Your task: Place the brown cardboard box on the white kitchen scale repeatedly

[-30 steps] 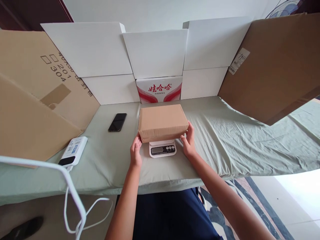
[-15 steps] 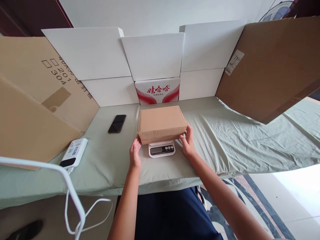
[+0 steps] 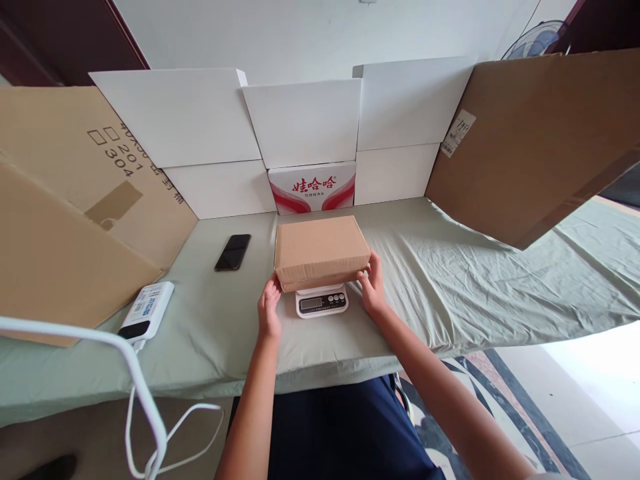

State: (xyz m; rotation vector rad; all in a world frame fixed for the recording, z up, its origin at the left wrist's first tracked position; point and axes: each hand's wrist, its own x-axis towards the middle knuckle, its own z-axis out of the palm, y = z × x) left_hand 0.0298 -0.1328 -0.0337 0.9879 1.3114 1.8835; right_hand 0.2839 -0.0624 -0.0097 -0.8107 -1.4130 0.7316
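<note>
A closed brown cardboard box (image 3: 323,248) sits over a small white digital kitchen scale (image 3: 321,302). The scale's display and buttons show in front, while its weighing platform is mostly hidden under the box. At the box's near left corner, the curled fingers of my left hand (image 3: 270,307) touch its lower edge. My right hand (image 3: 373,287) grips the near right corner, thumb toward the front and fingers along the side. Whether the box rests fully on the scale or is partly borne by my hands, I cannot tell.
A black phone (image 3: 233,253) and a white power bank (image 3: 147,311) with a cable lie left on the green cloth (image 3: 425,293). White boxes (image 3: 303,123) stand behind, with large cartons at left (image 3: 60,220) and right (image 3: 535,147). A white tube (image 3: 135,373) crosses the lower left.
The view has shifted slightly, so the scene sits a little lower in the picture. My hands and the cardboard box keep the same places relative to the scale.
</note>
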